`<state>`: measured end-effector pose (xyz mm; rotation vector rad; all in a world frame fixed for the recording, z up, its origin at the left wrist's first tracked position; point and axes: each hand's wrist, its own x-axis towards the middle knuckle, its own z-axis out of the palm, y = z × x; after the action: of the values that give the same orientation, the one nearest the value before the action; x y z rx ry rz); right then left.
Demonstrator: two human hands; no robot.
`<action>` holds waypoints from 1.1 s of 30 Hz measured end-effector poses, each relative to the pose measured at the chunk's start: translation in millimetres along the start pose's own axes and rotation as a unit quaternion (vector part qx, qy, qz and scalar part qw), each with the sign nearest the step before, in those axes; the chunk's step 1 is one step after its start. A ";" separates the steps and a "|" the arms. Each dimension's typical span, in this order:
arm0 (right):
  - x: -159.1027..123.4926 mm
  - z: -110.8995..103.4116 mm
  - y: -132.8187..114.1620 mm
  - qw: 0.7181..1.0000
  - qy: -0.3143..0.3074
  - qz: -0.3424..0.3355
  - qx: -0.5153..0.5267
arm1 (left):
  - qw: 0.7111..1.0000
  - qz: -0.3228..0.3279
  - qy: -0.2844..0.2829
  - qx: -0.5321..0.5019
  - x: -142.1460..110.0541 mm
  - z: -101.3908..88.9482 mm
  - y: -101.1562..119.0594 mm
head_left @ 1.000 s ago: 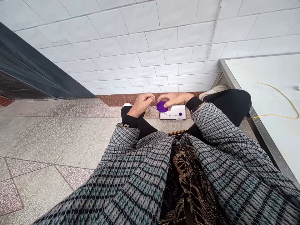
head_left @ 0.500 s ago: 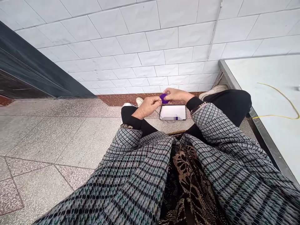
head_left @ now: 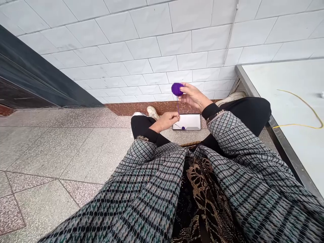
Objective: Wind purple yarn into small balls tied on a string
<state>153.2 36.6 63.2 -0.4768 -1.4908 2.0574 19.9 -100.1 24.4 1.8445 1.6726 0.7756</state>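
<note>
My right hand [head_left: 191, 94] grips a purple ball of yarn [head_left: 177, 89], held up in front of the tiled wall. From the ball a purple strand [head_left: 178, 106] runs down to my left hand [head_left: 167, 120], whose fingertips are pinched on it. Below the hands a shallow box [head_left: 191, 120] with a white inside and dark rim lies on the floor between my feet. A smaller purple ball [head_left: 183, 128] rests at the box's near edge, and a thin line of yarn slants from my left hand towards it.
A white-topped table [head_left: 286, 87] with a metal edge stands on the right, a yellow cord [head_left: 308, 107] lying on it. White wall tiles [head_left: 141, 50] rise ahead. On the left is a dark door frame [head_left: 50, 77]. My knees flank the box.
My right hand has lifted the yarn ball up and away from my left hand, drawing out the strand between them. My left hand has dropped lower, to the box's left edge.
</note>
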 end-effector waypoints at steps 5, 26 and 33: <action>-2.2 -1.2 10.0 0.950 -0.050 0.143 -0.274 | 0.997 0.027 0.051 0.042 -5.0 -12.2 18.1; -0.2 3.3 4.0 0.945 -0.060 0.062 -0.317 | 0.994 0.013 0.086 0.072 -3.4 -2.7 5.7; -6.4 3.1 4.0 0.882 -0.210 0.141 -0.397 | 0.984 0.007 0.159 0.078 -6.8 -31.9 4.8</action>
<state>155.6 29.4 60.3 -0.5961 -2.6837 1.7267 -0.1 -107.2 49.6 1.9170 1.9678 1.0157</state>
